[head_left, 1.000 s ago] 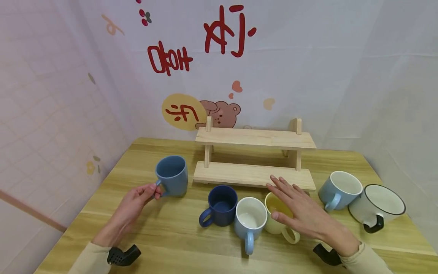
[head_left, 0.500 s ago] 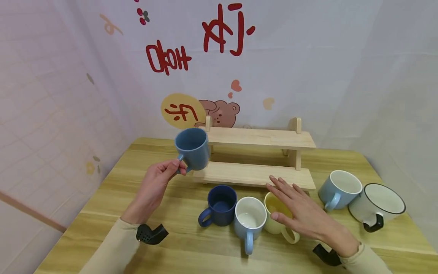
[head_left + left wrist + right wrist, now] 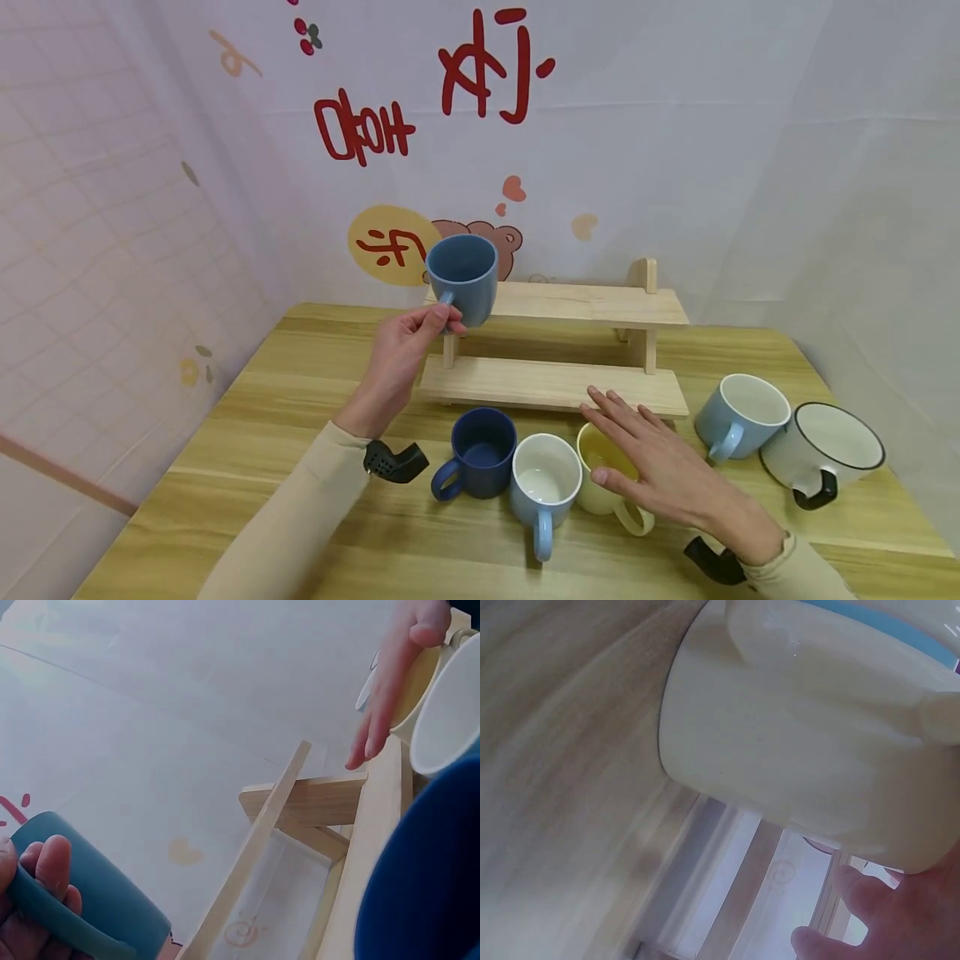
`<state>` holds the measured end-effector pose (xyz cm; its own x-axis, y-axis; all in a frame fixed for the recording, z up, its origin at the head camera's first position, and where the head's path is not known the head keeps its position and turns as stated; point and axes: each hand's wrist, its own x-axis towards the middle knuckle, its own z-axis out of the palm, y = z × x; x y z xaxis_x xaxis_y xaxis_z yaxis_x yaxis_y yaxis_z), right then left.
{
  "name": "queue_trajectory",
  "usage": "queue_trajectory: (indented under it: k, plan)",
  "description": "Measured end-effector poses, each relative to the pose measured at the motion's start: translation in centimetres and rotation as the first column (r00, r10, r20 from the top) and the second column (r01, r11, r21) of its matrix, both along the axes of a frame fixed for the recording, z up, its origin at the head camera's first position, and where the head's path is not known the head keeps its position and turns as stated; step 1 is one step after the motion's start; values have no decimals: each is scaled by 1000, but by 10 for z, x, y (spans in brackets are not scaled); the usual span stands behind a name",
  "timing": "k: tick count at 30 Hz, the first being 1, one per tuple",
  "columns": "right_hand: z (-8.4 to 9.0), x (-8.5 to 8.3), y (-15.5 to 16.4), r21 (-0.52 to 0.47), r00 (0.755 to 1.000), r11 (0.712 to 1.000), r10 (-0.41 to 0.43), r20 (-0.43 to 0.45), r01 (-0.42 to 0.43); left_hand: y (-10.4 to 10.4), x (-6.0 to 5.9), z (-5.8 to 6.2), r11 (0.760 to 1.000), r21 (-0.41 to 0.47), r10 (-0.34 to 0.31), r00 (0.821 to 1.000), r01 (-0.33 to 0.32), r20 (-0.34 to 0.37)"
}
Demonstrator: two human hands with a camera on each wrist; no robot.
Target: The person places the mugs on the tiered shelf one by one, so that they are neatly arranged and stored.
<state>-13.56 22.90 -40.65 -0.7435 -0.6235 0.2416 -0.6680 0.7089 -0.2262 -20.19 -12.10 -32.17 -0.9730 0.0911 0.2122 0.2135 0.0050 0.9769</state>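
Note:
A blue-grey mug is held up by its handle in my left hand, in front of the left end of the wooden rack's upper shelf. In the left wrist view, fingers pass through the loop of this mug. Whether its base touches the shelf, I cannot tell. My right hand, fingers straight, lies over the pale yellow mug and partly hides it. Beside that mug stand a light blue mug with a white inside and a dark blue mug.
At the right stand another light blue mug and a white mug with a black rim, close together. The rack's lower shelf lies just behind the front row of mugs. A printed cloth hangs behind the wooden table.
My left hand has lifted the blue-grey mug off the table and carried it right and up to the rack's upper shelf. The right hand stays where it was.

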Motion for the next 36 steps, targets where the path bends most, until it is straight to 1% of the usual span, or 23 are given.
queue_trajectory:
  k: [8,14,18,22,25,29,32,36]
  plan:
    - [-1,0,0,-8,1000,1000,4,-9,-4,19,-24,7,1000,-25,-9,1000,9,-22]
    - [-2,0,0,-12,1000,1000,6,-28,-6,27,-37,9,999,-54,-2,1000,2,-7]
    - [-3,0,-1,-13,999,1000,0,-34,-1,30,-42,9,998,-56,-1,1000,2,7]
    - [-2,1,-1,-17,1000,1000,3,-22,-4,32,-47,7,999,-43,-1,999,2,34]
    - [-2,1,-2,-18,1000,1000,9,-14,-9,32,-49,6,999,-39,4,998,-1,65]
    - [-2,0,-3,-6,1000,1000,7,-16,-7,34,-52,4,999,-49,6,997,-2,83]
    - [-2,1,-2,-3,1000,1000,5,-23,-5,35,-53,3,997,-69,-13,998,17,68]
    - [-1,1,-1,-1,999,1000,-1,-39,1,35,-53,4,990,-137,-44,999,46,19]
